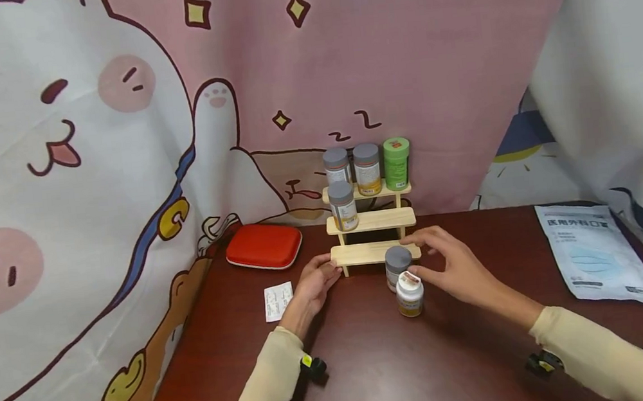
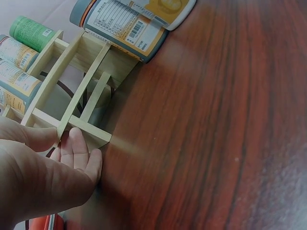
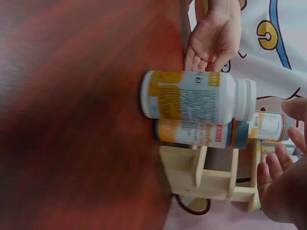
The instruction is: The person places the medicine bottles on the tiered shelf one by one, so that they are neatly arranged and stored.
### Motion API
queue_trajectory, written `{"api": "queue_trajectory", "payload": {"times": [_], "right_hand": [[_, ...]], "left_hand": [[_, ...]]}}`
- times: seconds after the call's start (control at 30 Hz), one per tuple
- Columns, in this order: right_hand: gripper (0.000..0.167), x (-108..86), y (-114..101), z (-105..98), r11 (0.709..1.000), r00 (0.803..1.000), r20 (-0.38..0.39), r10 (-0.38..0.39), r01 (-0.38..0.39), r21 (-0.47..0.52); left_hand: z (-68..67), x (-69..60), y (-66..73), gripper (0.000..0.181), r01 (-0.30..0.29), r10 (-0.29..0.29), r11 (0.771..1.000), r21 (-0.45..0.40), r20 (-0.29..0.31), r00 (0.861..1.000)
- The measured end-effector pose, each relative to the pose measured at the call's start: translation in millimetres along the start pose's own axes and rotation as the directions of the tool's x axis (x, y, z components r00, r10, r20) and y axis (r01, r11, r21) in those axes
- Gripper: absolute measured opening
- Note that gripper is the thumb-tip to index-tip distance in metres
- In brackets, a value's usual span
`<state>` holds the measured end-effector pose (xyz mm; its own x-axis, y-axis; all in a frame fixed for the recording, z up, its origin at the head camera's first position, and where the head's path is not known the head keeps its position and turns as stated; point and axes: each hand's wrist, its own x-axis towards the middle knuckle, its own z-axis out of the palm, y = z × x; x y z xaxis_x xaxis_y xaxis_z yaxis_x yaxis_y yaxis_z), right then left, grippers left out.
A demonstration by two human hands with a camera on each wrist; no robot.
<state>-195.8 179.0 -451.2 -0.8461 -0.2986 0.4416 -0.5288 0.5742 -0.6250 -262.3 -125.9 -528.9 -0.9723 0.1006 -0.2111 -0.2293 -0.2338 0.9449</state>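
Observation:
A small three-step wooden rack (image 1: 370, 220) stands near the back of the table. My left hand (image 1: 315, 285) pinches the left end of its lowest step, thumb above and fingers below, as the left wrist view shows. My right hand (image 1: 456, 268) is by the rack's right end, fingers spread and loosely bent, holding nothing. Close to its thumb stands a white-capped bottle (image 1: 410, 295), with a grey-capped bottle (image 1: 397, 264) just behind it, in front of the lowest step. Another grey-capped bottle (image 1: 343, 208) sits on the middle step's left.
On the top step are two grey-capped bottles (image 1: 368, 170) and a green bottle (image 1: 396, 166). A red zip case (image 1: 264, 246) and a white blister pack (image 1: 278, 302) lie to the left. A mask packet (image 1: 600, 254) lies far right. A printed curtain (image 1: 429, 54) hangs behind.

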Motion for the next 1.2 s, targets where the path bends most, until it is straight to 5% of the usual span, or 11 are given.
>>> {"api": "queue_trajectory", "payload": {"times": [0.37,0.9,1.2], "right_hand": [[0.05,-46.8,9.3,13.1,1.0,1.0,-0.001,0.007,-0.007,0.03],[0.048,-48.3,15.7,26.0,0.997,0.999,0.025,0.033,-0.035,0.064],[0.049,-45.5,18.1,34.8,0.984,0.999,0.013,0.039,-0.04,0.175]], "left_hand": [[2.1,-4.7,-3.1,0.034,0.015,-0.015,1.0,-0.014,-0.017,1.0],[2.2,1.0,-4.2,0.03,0.019,-0.019,1.0,-0.012,-0.009,1.0],[4.3,1.3,0.2,0.03,0.013,-0.013,1.0,-0.014,-0.009,1.0]]}}
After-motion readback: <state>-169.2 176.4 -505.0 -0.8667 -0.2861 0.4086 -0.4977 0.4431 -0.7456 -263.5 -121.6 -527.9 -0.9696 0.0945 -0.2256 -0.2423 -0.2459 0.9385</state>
